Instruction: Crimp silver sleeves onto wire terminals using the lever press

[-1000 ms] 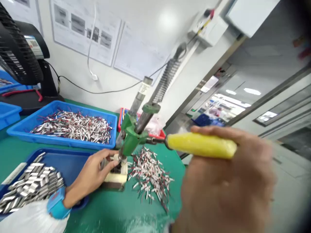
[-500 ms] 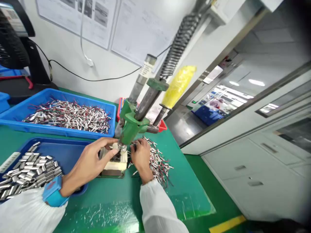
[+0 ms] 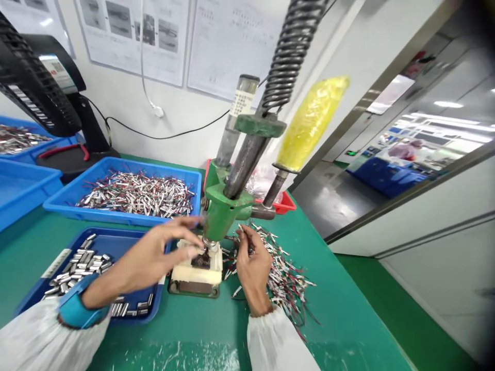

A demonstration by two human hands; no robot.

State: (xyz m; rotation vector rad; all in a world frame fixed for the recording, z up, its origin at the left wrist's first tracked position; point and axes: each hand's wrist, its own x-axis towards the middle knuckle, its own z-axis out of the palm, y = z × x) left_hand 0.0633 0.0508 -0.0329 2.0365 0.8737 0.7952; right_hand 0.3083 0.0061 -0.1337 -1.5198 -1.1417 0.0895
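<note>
Right grip (image 3: pixel 253 263) — amid wires (image 3: pixel 288 283), beside press (image 3: pixel 226 219)

Wall (image 3: pixel 181 113): white, across the far side. Chart (image 3: pixel 133 56): far left, pale, bearing a row of photographs. Sheet (image 3: pixel 228 56): to its right, pale, printed, text too small to read. Cord (image 3: pixel 142 67): white, hanging over the chart, plug at its lower end. Fan (image 3: pixel 42 82): black, far left, on a stand. Cable (image 3: pixel 166 137): black, running along the wall. Table (image 3: pixel 185 340): green top, scuffed at its near edge. Floor (image 3: pixel 371 293): green, right of the table. Panel (image 3: pixel 436 268): white, near right. Opening: far right, grey-framed, showing a further room with grey flooring (image 3: pixel 328 198), a lit green sign (image 3: pixel 351 153) and ceiling lamp (image 3: pixel 448 104).
</note>
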